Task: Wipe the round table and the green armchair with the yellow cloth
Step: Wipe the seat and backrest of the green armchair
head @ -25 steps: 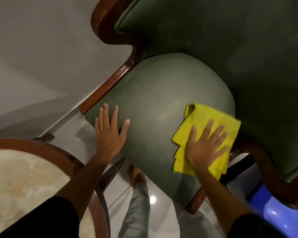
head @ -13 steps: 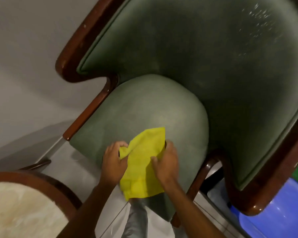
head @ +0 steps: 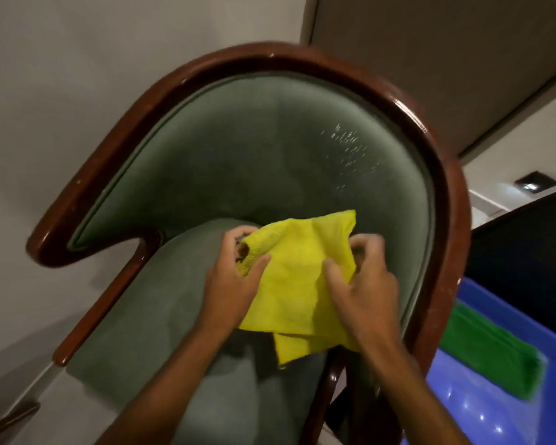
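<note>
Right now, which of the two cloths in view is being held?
The yellow cloth, gripped by the left hand and right hand above the green armchair. The green cloth lies untouched in the blue bin.

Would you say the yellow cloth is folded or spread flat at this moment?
Partly folded: the yellow cloth shows a doubled layer at its lower edge, and the left hand and right hand bunch its sides.
</note>
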Demonstrator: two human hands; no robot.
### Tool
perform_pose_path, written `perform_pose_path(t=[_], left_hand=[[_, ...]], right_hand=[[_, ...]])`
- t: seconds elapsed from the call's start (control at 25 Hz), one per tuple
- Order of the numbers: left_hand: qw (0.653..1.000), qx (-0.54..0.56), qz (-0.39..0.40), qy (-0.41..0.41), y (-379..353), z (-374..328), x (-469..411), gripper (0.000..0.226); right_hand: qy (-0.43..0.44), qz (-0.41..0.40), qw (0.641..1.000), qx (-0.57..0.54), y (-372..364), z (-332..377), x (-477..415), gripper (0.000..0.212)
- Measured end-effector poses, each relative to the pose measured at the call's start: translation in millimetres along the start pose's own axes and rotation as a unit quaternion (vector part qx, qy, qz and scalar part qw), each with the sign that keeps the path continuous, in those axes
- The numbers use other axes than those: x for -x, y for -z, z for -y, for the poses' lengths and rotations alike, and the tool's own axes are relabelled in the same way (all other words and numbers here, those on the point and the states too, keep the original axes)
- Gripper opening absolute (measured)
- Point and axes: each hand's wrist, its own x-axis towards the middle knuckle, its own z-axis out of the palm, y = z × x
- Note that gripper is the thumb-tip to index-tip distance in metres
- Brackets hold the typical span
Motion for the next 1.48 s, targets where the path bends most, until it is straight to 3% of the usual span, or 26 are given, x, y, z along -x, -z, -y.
perform_pose_path(t=[0.12, 0.2, 0.24, 0.36, 0.48, 0.56, 0.84, 1.0, 1.08, 1.12, 1.2, 1.36, 1.4, 1.48], left_hand=[[0.993, 0.019, 0.018, -0.117, -41.6, -63.1, -47.2, 0.049], [0.982, -0.07, 0.03, -0.174, -48.8, -84.4, -86.4, 0.065], [0.968, -0.158, 0.021, -0.194, -43.7, -84.1, -104.7, 0.068], [0.88, -0.415, -0.047, -0.226, 0.1, -53.3, -148.9, 0.065], [0.819, -0.538, -0.107, -0.168, 66.3, -14.5, -180.6, 0.072], [0.811, -0.562, -0.107, -0.126, 94.5, -0.3, -190.7, 0.076], [0.796, -0.576, -0.114, -0.143, 99.8, 11.1, -192.3, 0.08], [0.798, -0.573, -0.108, -0.154, 99.7, 13.5, -193.6, 0.082], [0.796, -0.574, -0.109, -0.162, 100.8, 13.8, -192.8, 0.083], [0.794, -0.575, -0.111, -0.164, 102.5, 15.5, -192.6, 0.084], [0.794, -0.575, -0.105, -0.168, 105.3, 16.7, -192.2, 0.087], [0.797, -0.572, -0.1, -0.167, 104.9, 13.6, -189.6, 0.092], [0.802, -0.568, -0.097, -0.159, 104.7, 10.8, -187.6, 0.092], [0.799, -0.574, -0.089, -0.153, 107.5, 7.5, -185.0, 0.094]], right_hand=[[0.115, -0.143, 0.98, 0.072, 83.6, 22.4, -55.7, 0.043], [0.146, -0.225, 0.942, 0.202, 106.9, 19.8, -91.2, 0.059], [0.14, -0.229, 0.924, 0.273, 102.6, 15.4, -103.4, 0.066], [0.126, -0.102, 0.885, 0.436, 51.7, -12.5, -117.8, 0.082], [0.21, -0.099, 0.842, 0.486, 24.2, -27.9, -152.4, 0.086], [0.261, -0.116, 0.829, 0.481, 9.4, -17.1, -186.1, 0.085], [0.446, -0.084, 0.761, 0.464, -109.9, 62.9, -247.8, 0.081], [0.558, -0.045, 0.665, 0.495, -155.5, 56.8, -239.6, 0.084], [0.57, -0.033, 0.598, 0.563, -137.4, 25.6, -234.6, 0.088], [0.557, -0.028, 0.586, 0.587, -121.6, 10.1, -229.1, 0.088], [0.501, -0.043, 0.627, 0.595, -84.0, -17.4, -214.0, 0.088], [0.281, -0.094, 0.817, 0.495, -1.6, -53.1, -152.0, 0.087], [0.242, -0.094, 0.835, 0.485, 10.5, -60.7, -131.5, 0.085], [0.205, -0.09, 0.838, 0.498, 17.9, -69.9, -103.0, 0.086]])
